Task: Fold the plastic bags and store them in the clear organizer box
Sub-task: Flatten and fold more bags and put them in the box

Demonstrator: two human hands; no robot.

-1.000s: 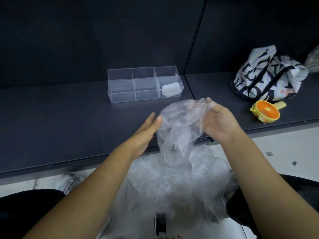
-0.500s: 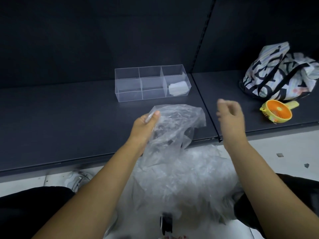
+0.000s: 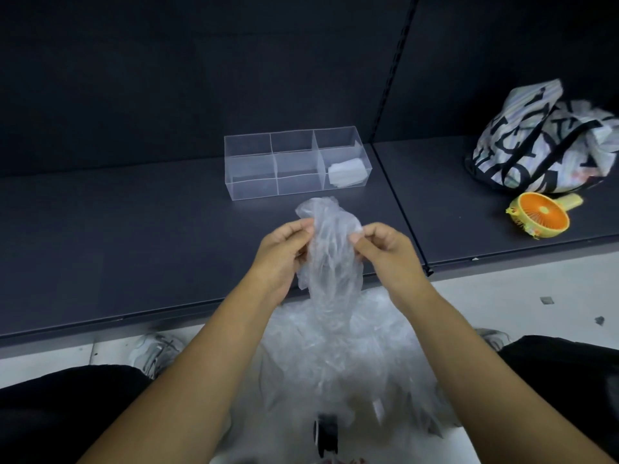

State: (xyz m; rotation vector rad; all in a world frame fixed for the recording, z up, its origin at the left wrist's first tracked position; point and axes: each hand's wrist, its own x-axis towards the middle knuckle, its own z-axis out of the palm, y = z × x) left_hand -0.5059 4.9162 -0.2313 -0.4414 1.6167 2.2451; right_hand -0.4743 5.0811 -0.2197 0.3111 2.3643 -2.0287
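room: bare dark shelf (image 3: 134, 236) between hands and box (image 3: 294, 162), front edge under wrists
bag (image 3: 330, 249): crumpled clear plastic, upright, above pile (image 3: 338, 356)
left hand (image 3: 284, 252): pinches bag's left edge
right hand (image 3: 385, 252): pinches right edge
box: folded bag (image 3: 346, 172) in right compartment

We note the bag (image 3: 330, 249) as thin clear plastic film, crinkled and glossy, with soft highlights along its creases. The pile (image 3: 335, 363) below it is the same film, creased and shiny. The box (image 3: 254, 190) is rigid clear plastic with smooth, glossy walls; the folded bag (image 3: 346, 171) inside looks milky. The shelf (image 3: 134, 246) is smooth, matt and dark. The tote (image 3: 542, 152) looks like printed cloth. The fan (image 3: 541, 217) is smooth plastic.
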